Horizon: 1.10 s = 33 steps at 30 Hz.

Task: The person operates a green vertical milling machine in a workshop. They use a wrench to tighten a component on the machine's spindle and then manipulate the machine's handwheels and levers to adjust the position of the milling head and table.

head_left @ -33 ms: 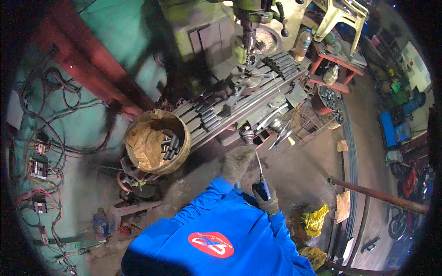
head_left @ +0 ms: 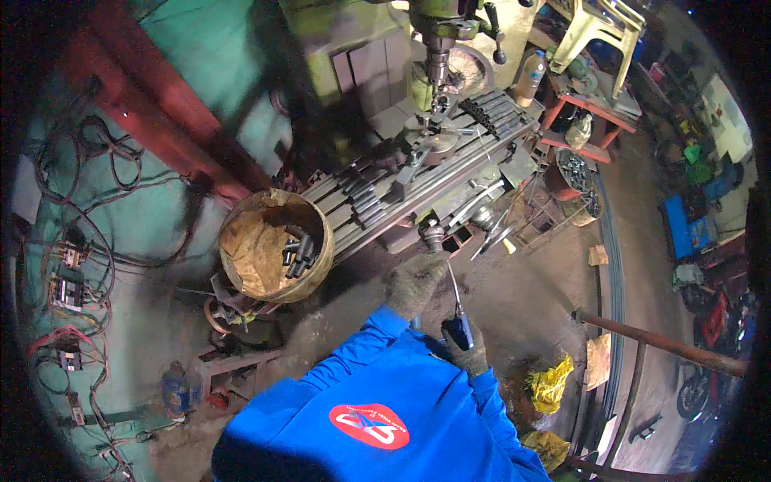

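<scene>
Blue-handled tool (head_left: 460,325) tight in the right hand (head_left: 469,349), just beside a left hand (head_left: 413,287) of unclear grip.

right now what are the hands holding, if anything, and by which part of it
The right hand holds a blue-handled tool by its handle; whether the left hand holds anything cannot be told.

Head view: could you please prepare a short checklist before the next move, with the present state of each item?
1. Right hand holding the blue-handled tool: ok, gripped by its handle.
2. Both hands gloved: ok, including the left hand.
3. Left hand clear of the round machine fitting: cannot tell, they meet in this view.
4. Machine table free of dark cylinders: not ok, several lie on it.
5. Spindle stopped: cannot tell.
</scene>
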Available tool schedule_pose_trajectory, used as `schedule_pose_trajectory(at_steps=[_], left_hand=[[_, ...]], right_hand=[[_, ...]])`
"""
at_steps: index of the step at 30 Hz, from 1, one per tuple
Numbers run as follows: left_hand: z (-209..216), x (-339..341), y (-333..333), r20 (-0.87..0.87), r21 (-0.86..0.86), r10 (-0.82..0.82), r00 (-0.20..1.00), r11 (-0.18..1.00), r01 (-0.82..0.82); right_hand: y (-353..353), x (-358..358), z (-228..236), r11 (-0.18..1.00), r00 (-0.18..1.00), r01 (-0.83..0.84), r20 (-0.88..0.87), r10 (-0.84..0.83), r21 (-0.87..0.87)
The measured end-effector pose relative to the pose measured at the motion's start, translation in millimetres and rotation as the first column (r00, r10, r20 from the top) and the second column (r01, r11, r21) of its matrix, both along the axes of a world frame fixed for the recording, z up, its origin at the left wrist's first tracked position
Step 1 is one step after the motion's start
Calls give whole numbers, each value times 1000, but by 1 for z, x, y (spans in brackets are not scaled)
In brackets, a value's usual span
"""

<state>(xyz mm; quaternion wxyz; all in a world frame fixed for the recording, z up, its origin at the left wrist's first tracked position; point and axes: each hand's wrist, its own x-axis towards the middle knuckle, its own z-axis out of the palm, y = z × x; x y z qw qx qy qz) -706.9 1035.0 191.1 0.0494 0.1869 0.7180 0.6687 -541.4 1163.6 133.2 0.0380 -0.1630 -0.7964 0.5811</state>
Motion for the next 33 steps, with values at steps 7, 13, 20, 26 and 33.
schedule_pose_trajectory(at_steps=[7, 13, 20, 26, 33], left_hand=[[2, -6, 3, 189, 29, -57, 980, 998, 52], [12, -16, -4, 90, 4, -39, 995, 999, 38], [19, -25, -8, 26, -43, -22, 999, 999, 23], [30, -27, -7, 24, -35, -37, 999, 999, 38], [19, -32, -8, -112, -100, -68, 991, 993, 57]], right_hand=[[-1, -2, -8, 998, 995, 58, -79, -59, -11], [-3, -9, -8, 999, 995, 45, -83, -46, -21], [-8, -14, -6, 996, 993, 66, -89, -72, -67], [-8, -18, -2, 997, 987, 69, -148, -63, 38], [-11, -22, 0, 997, 989, 79, -123, -78, 0]])
